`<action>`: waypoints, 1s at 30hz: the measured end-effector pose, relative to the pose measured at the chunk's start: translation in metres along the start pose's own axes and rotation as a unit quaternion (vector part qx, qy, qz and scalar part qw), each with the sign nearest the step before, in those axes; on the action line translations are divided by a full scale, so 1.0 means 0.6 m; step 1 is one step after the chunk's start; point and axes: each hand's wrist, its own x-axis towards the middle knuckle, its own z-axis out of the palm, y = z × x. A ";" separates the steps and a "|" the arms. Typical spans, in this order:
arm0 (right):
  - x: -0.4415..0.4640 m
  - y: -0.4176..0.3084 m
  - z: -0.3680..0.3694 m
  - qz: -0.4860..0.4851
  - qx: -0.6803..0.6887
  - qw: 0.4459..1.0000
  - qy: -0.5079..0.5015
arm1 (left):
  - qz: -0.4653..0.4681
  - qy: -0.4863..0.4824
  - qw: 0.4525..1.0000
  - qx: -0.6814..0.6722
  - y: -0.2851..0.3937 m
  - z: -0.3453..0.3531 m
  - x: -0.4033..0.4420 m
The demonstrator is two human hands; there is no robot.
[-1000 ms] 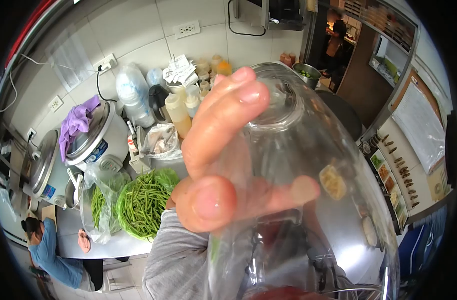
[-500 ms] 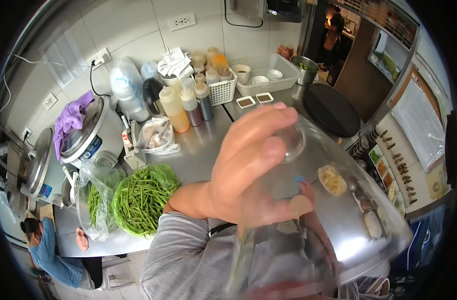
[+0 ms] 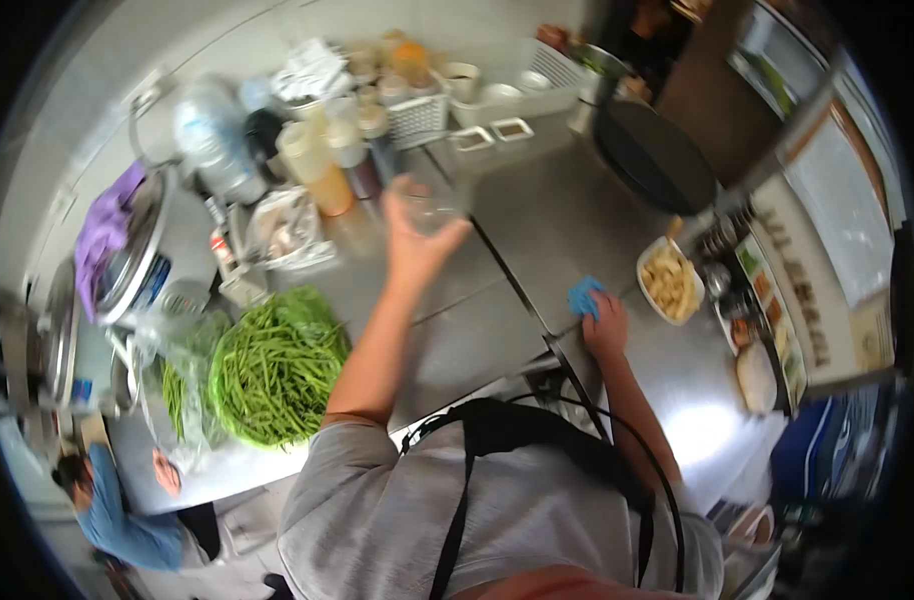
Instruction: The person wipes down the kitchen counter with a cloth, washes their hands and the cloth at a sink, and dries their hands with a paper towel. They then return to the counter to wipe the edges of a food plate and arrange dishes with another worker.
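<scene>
My left hand [image 3: 417,245] is wrapped around a clear drinking glass [image 3: 429,207] over the steel counter, near the squeeze bottles [image 3: 315,165]; hand and glass are blurred by motion. Whether the glass touches the counter I cannot tell. On the right part of the counter, my right hand [image 3: 605,322] has its fingers on a crumpled blue cloth [image 3: 584,296]. Just right of that hand sits a white bowl of pale yellow cut pieces [image 3: 669,283].
Green beans [image 3: 282,370] fill a bag at left, near large lidded pots [image 3: 142,245]. A white basket [image 3: 517,100], two small sauce dishes [image 3: 512,130] and a round black tray [image 3: 657,158] stand behind. Another person [image 3: 127,510] is at far left.
My left hand has brought the glass down and away from close to the camera, toward the counter. The view has tilted; my right hand stays at the blue cloth.
</scene>
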 end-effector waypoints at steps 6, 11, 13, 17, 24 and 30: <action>0.051 0.003 -0.011 0.086 0.112 0.990 0.018 | -0.006 0.144 0.988 0.056 -0.225 -0.080 0.052; 0.074 -0.005 0.032 0.116 -0.125 0.982 -0.087 | -0.069 0.299 0.933 0.190 -0.254 -0.103 0.060; 0.063 -0.042 0.030 0.082 -0.138 0.974 -0.160 | -0.065 0.334 0.905 0.256 -0.319 -0.126 0.072; -0.042 -0.088 0.023 -0.034 -0.048 0.985 -0.161 | 0.009 0.383 0.882 0.274 -0.354 -0.124 0.082; -0.248 -0.044 -0.165 0.207 -0.091 0.972 -0.062 | -0.004 0.454 0.790 0.412 -0.426 -0.121 0.116; -0.496 -0.014 -0.322 0.498 -0.305 0.808 0.075 | -0.093 0.411 0.820 0.387 -0.332 -0.014 0.053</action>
